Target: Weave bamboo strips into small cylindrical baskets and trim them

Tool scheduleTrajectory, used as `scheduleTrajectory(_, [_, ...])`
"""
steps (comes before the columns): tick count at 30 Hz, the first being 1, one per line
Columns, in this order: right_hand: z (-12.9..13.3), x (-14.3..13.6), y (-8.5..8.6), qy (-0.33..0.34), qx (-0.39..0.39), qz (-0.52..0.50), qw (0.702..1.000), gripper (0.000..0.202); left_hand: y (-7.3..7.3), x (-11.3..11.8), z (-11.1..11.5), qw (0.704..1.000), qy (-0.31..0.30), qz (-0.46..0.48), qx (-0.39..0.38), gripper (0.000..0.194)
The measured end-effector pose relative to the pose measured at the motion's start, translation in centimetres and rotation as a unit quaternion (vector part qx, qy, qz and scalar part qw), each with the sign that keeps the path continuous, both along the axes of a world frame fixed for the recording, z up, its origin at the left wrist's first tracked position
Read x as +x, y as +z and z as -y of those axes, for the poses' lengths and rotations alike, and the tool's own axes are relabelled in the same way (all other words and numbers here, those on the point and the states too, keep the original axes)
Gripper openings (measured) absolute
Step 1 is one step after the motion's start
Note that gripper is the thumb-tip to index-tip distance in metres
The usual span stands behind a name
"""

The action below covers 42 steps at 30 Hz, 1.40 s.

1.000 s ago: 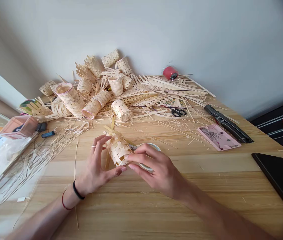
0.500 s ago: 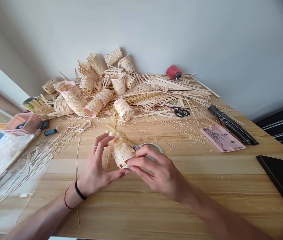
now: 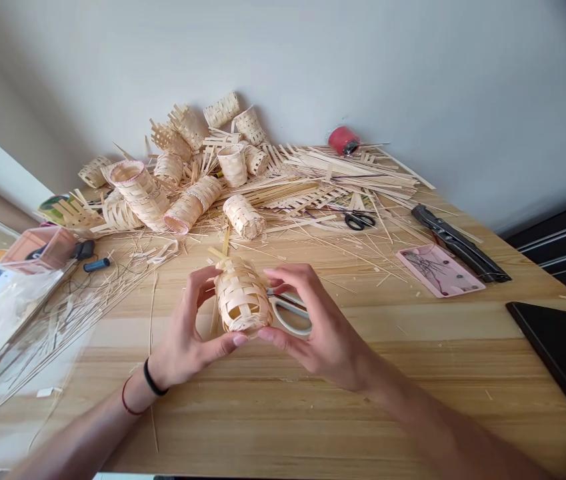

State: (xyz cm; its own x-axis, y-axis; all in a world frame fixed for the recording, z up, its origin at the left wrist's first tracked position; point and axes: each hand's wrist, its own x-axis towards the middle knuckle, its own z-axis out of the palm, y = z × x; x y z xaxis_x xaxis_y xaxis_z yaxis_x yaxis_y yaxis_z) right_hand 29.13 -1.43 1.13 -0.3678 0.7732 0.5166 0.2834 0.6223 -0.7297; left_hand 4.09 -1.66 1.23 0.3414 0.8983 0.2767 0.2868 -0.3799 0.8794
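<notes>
A small woven basket (image 3: pixel 243 297) of pale wood strips is held over the table between both hands, tilted so its near end faces me. My left hand (image 3: pixel 190 333) grips its left side, the thumb at the lower near rim and the fingers at the upper left. On the other side my right hand (image 3: pixel 313 327) holds it with the thumb at the near rim and fingers along the upper right. White-handled scissors (image 3: pixel 290 313) lie on the table behind the right hand, partly hidden by it. A loose strip (image 3: pixel 214 315) shows beside the basket's left side.
Woven baskets (image 3: pixel 193 203) and loose strips (image 3: pixel 313 183) are heaped at the back. Black scissors (image 3: pixel 359 220), a pink tray (image 3: pixel 440 270) of pins and a black tool (image 3: pixel 460 243) lie right. A pink box (image 3: pixel 37 250) and thin strips (image 3: pixel 77 327) are left.
The basket has turned, showing wider gaps near its end. My right hand has shifted from pinching the lower rim to spreading around the right side. The view has moved slightly.
</notes>
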Motion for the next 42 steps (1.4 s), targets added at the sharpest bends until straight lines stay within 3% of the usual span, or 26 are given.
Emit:
scheduleTrajectory(5, [-0.3, 0.6, -0.1, 0.059, -0.19, -0.009, 0.98, 0.096, -0.1, -0.3, 0.3, 0.996, -0.059, 0.03, -0.058, 0.081])
scheduleTrajectory(9, [-0.4, 0.9, -0.4, 0.092, -0.234, -0.026, 0.967, 0.114, -0.2, -0.4, 0.4, 0.995, -0.077, 0.044, -0.055, 0.088])
scheduleTrajectory(16, [-0.3, 0.8, -0.1, 0.096, -0.19, -0.021, 0.977, 0.117, 0.2, -0.7, 0.2, 0.993, -0.108, 0.029, -0.026, 0.087])
scheduleTrajectory(26, [-0.6, 1.1, -0.2, 0.109, -0.146, -0.001, 0.983, 0.124, 0.6, -1.3, -0.5, 0.99, -0.121, 0.016, -0.069, 0.119])
scheduleTrajectory(35, [-1.1, 1.5, -0.4, 0.119, -0.104, 0.06, 0.986, 0.14, 0.7, -1.0, -0.6, 0.991, -0.119, 0.019, -0.054, 0.114])
scheduleTrajectory(38, [-1.0, 1.3, -0.9, 0.109, -0.126, 0.058, 0.984, 0.148, 0.7, -0.9, -0.5, 0.992, -0.116, 0.027, -0.052, 0.111])
scheduleTrajectory(42, [-0.9, 0.9, -1.3, 0.096, -0.153, 0.028, 0.983, 0.143, 0.6, -0.9, -0.5, 0.993, -0.11, 0.023, -0.034, 0.109])
